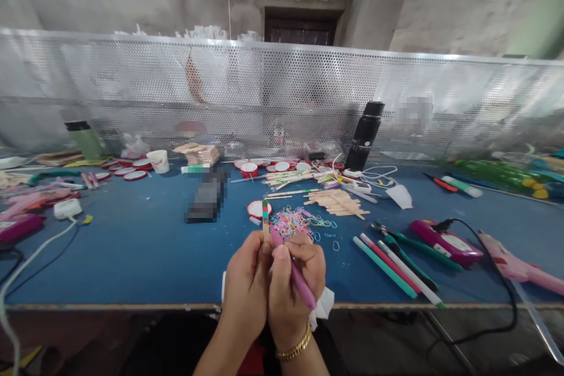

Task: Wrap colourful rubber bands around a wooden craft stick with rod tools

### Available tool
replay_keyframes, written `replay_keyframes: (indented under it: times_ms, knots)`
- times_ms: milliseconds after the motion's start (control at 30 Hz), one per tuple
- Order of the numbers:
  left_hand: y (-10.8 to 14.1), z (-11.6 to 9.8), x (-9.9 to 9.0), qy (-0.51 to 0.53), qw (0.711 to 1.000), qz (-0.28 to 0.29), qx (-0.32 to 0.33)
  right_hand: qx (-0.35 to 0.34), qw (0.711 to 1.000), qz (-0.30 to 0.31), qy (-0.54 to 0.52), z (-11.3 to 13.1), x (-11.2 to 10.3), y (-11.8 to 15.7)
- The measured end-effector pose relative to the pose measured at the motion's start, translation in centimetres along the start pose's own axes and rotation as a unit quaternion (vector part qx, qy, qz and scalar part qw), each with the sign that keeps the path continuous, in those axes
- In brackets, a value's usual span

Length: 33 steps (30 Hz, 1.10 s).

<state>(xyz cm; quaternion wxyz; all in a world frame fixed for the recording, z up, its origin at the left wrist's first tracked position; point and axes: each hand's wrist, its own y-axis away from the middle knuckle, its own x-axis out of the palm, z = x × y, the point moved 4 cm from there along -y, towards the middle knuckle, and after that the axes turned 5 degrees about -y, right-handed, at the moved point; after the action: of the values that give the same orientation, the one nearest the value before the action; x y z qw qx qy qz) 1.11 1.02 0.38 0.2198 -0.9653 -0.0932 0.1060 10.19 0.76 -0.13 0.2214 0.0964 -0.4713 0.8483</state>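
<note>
My left hand (248, 279) is closed on a wooden craft stick (265, 220), held upright, with green, red and teal bands at its top end. Beside it my right hand (297, 273) grips a purple marker pen (303, 286), whose upper end slants toward the stick. Whether the pen touches the stick I cannot tell. Right behind the hands lies a heap of small coloured rubber bands (294, 220). A white disc with a red rim (257, 208) sits just behind the stick. Some white paper or cloth (325, 304) shows under my right hand.
Bare craft sticks (337, 202) and banded sticks (288, 177) lie farther back. Markers (383, 267), green-handled pliers (414, 261), a purple device (447, 242) and a pink glue gun (520, 264) lie right. A black bottle (365, 136) stands before the perforated metal screen (220, 82). A dark, blurred object (206, 197) lies left.
</note>
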Motion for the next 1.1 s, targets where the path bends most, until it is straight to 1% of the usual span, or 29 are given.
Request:
replay_keyframes:
  times_ms: [167,367,533,967,1100]
  knots:
    - [0.04,0.03,-0.04,-0.005,1.000,-0.001,0.003,-0.004,1.000,-0.005,-0.006,0.01,-0.13,0.07]
    - [0.01,-0.05,-0.16,-0.002,1.000,-0.006,0.011,-0.016,1.000,-0.003,0.014,-0.17,-0.15,0.17]
    - [-0.09,-0.14,-0.07,0.004,1.000,-0.009,0.006,-0.009,1.000,0.008,0.023,-0.13,-0.10,0.08]
    - [-0.05,-0.25,-0.13,-0.007,1.000,-0.014,-0.001,-0.015,1.000,-0.001,0.004,0.04,0.02,-0.11]
    - [0.00,-0.08,-0.07,-0.007,1.000,-0.006,-0.012,-0.012,1.000,0.001,0.003,0.03,0.03,-0.15]
